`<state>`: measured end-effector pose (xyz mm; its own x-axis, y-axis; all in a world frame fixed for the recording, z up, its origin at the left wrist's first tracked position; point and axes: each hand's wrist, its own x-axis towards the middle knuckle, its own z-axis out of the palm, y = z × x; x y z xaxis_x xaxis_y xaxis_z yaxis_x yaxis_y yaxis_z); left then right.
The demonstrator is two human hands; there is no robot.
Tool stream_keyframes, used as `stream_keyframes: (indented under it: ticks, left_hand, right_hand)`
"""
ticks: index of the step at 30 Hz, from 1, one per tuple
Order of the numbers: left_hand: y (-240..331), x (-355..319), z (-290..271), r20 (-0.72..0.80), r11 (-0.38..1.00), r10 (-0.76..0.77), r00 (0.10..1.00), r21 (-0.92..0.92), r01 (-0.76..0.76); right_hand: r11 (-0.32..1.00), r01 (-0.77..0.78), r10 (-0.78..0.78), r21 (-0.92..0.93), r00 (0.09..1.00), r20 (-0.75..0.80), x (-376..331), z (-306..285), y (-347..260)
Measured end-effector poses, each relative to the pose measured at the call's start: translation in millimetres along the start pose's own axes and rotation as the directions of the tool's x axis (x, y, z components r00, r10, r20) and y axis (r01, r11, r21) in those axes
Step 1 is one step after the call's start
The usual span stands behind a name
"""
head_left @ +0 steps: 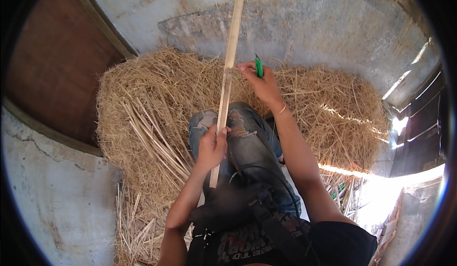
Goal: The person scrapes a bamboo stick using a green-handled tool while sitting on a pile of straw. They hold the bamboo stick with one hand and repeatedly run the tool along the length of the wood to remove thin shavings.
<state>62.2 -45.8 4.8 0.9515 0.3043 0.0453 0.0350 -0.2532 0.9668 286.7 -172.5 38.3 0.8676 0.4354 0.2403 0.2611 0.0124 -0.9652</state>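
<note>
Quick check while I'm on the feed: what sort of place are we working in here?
Likely a rough shed or yard corner used for bamboo craft: a big straw heap on bare concrete floor, cut strips lying on it, a wooden door at left.

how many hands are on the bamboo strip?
1. The left hand grips the bamboo strip low down. The right hand, beside the strip higher up, holds a green-handled knife.

One long bamboo strip (227, 75), one green-handled knife (258, 68), one heap of straw (157, 99), two hands: left hand (213, 147), right hand (261, 82), one bracelet (282, 109); thin cut strips (152, 132) too many to count
</note>
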Motion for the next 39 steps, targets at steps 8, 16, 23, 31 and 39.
stream_keyframes:
  ticks: [8,16,23,31,39]
  left_hand:
    - [6,-2,2,0.013,0.993,0.080,0.997,0.088,-0.081]
    - [5,-8,-8,0.021,0.999,0.007,1.000,0.034,-0.008]
    - [20,-1,-17,0.066,0.999,0.022,0.998,0.035,-0.025]
    - [-20,-27,-49,-0.033,0.998,-0.060,0.998,0.009,0.060]
    - [0,-3,-46,-0.129,0.981,-0.005,0.992,-0.193,-0.021]
  right_hand:
    - [0.991,0.132,-0.133,-0.011,0.988,-0.076,17,-2,-26]
    - [0.974,0.160,-0.162,-0.157,0.987,0.004,25,-20,-32]
    - [0.985,0.161,-0.174,-0.068,0.939,-0.296,26,-30,-31]
    - [0.949,0.248,-0.093,0.195,0.809,-0.580,41,-79,-22]
    - [0.970,0.092,-0.110,-0.223,0.992,-0.067,-14,-12,-30]
